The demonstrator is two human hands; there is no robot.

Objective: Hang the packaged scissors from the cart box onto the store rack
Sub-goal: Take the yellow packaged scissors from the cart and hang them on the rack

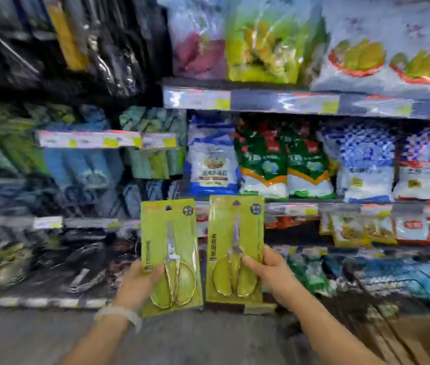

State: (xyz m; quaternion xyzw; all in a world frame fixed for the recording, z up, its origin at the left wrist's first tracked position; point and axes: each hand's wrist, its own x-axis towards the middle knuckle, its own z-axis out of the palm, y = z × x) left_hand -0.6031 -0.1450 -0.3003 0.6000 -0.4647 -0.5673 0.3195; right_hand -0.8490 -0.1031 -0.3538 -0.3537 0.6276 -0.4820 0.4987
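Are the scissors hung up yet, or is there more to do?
Not yet. Two packs are out of the box: the left hand has a grip on one green scissors pack, the right hand on the other scissors pack. Both are held upright facing the blurry shelves, touching no hook. Hanging both is left.

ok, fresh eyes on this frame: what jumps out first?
Two green scissor packs held upright side by side at centre: the left pack in the left hand, the right pack in the right hand. Behind them, shelves on the right carry bright food bags, while the darker, blurred rack on the left holds hanging goods.
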